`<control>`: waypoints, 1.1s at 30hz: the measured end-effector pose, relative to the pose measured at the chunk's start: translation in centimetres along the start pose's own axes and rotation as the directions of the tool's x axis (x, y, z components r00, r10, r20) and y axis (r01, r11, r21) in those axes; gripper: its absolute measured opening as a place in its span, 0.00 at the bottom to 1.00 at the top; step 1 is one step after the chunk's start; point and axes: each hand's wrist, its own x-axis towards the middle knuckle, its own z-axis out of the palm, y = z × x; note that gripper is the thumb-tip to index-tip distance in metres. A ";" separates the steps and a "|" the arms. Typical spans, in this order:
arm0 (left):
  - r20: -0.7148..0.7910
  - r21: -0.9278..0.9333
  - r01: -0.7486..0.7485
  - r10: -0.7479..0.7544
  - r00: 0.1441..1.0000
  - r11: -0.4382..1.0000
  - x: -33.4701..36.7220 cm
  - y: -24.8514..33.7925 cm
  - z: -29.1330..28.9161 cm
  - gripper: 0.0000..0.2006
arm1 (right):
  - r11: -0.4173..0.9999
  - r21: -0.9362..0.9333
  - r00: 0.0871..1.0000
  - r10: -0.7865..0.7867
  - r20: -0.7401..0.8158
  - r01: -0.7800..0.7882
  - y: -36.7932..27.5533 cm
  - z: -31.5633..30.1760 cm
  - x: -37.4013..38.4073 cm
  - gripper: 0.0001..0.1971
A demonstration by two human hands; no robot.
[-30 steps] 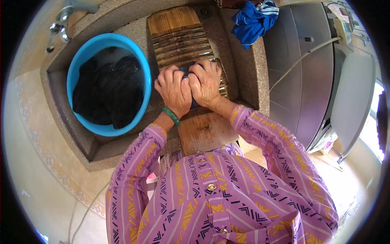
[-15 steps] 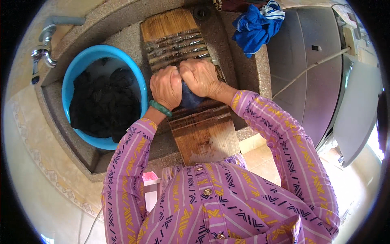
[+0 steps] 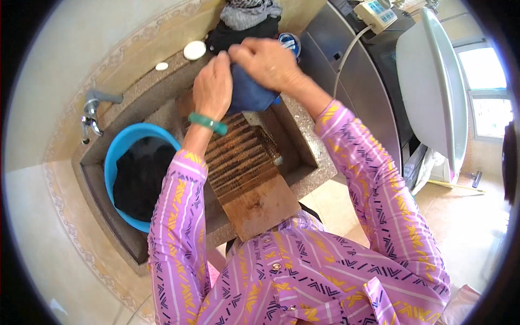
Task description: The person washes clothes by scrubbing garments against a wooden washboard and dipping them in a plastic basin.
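A dark blue cloth (image 3: pixel 248 91) hangs raised between my hands over the far end of the wooden washboard (image 3: pixel 259 205). My left hand (image 3: pixel 212 88), with a green bangle at the wrist, grips the cloth's left upper part. Closed on its upper edge is my right hand (image 3: pixel 266 64), a little farther off. Folds and fingers hide the exact garment kind. The ridged washboard leans in the stone sink, its plain near end against my shirt. To the left sits a light blue basin (image 3: pixel 110 176) holding dark wet cloth (image 3: pixel 142 179).
The sink rim (image 3: pixel 317 165) surrounds the washboard and basin. A metal tap (image 3: pixel 91 116) sticks out at the left. Grey and black clothes (image 3: pixel 245 24) lie beyond my hands, near a white round dish (image 3: pixel 194 50). A dark appliance (image 3: pixel 355 76) stands on the right.
My hands have lifted the dark blue cloth off the washboard and moved it away from me. The view has tilted up, showing more of the wall and the far sink edge.
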 end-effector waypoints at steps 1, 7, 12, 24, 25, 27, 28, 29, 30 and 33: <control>0.011 -0.077 -0.027 0.028 1.000 0.997 1.6 1.6 0.7 0.17 | 0.998 0.021 0.991 0.057 -0.117 -0.055 0.9 -2.2 0.5 0.14; 0.169 0.064 -0.490 0.474 0.864 0.870 4.3 -8.7 9.6 0.14 | 0.998 -0.044 0.887 0.014 -0.462 -0.038 10.0 5.7 2.0 0.24; 0.303 -0.058 -0.025 0.041 0.952 0.998 2.9 -5.3 10.4 0.19 | 0.971 -0.072 0.927 0.196 -0.319 -0.230 10.3 5.0 1.8 0.24; 0.378 -0.666 0.675 -0.636 0.673 0.318 -6.1 -3.7 12.3 0.30 | 0.946 -0.086 0.919 0.277 -0.279 -0.312 7.6 5.0 1.7 0.25; 0.417 -0.669 0.690 -0.629 0.656 0.276 -6.0 -2.9 12.6 0.32 | 0.943 -0.067 0.924 0.303 -0.234 -0.326 7.9 4.8 1.5 0.26; 0.456 -0.722 0.674 -0.626 0.633 0.155 -5.1 -1.9 12.4 0.35 | 0.934 0.054 0.918 0.357 -0.171 -0.353 9.0 3.9 1.4 0.32; 0.344 -0.730 0.613 -0.614 0.710 0.301 -4.9 -1.9 12.1 0.34 | 0.947 0.067 0.914 0.321 -0.250 -0.314 8.9 3.7 1.1 0.32; 0.229 -0.715 0.541 -0.583 0.779 0.442 -4.7 -2.0 12.0 0.34 | 0.959 0.079 0.901 0.284 -0.327 -0.274 8.8 3.5 0.6 0.33; 0.222 -0.662 0.552 -0.571 0.790 0.506 -4.7 -2.9 12.2 0.32 | 0.972 0.039 0.890 0.228 -0.394 -0.231 8.6 3.5 0.0 0.32; 0.358 -0.478 0.643 -0.535 0.765 0.599 -3.2 -5.5 12.2 0.35 | 0.983 -0.035 0.899 0.149 -0.411 -0.179 9.2 5.4 -0.4 0.30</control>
